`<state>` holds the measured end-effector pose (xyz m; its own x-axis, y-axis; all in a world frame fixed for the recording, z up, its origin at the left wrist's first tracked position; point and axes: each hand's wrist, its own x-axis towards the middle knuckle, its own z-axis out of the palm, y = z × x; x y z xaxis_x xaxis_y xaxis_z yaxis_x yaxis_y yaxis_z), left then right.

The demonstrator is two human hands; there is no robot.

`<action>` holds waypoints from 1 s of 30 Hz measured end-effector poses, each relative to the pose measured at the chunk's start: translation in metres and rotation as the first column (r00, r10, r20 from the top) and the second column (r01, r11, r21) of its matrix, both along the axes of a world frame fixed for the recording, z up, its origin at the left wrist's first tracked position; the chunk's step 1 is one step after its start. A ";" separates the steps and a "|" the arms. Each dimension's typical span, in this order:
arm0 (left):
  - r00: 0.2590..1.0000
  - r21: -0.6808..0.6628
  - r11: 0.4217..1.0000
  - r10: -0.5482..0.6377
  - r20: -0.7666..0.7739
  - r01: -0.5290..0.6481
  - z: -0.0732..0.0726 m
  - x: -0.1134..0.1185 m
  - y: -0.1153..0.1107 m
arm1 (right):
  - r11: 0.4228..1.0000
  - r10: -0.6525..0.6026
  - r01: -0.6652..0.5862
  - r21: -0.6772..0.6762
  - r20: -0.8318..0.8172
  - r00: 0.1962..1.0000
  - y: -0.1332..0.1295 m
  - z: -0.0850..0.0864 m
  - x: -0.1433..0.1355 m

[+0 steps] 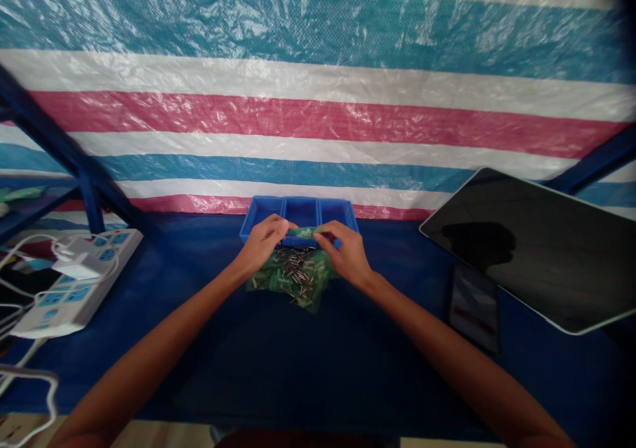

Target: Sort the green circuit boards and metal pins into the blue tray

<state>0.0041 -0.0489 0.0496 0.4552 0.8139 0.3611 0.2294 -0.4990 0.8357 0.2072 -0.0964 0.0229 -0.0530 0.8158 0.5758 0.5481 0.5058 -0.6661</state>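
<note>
My hands (pixel 303 244) pinched a small, green, translucent packet (pixel 304 232) at both ends. Its contents were indistinct; my fingers covered its ends.

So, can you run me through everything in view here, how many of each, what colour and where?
Striped sheet: one; blue, white, red; behind the table
Table: one, blue, underneath
Three-part tray: one, blue, back centre
Plastic bagging: count unclear, green, before the tray
Small metal pieces: many, silvery and dark, on the bagging
Plastic piece: one, green, between the hands
Power strip: one, white with blue sockets, left
Cables: several, white, far left
Large screen: one, black, right
Smaller dark slab: one, beside the screen
Frame bars: several, blue, both sides
Left hand, right hand: bare, centre
</note>
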 end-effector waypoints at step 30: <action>0.981 -0.222 0.961 -0.184 -0.066 0.166 -0.003 0.004 0.002 | 0.974 0.113 -0.127 -0.190 -0.087 0.990 -0.002 0.004 0.010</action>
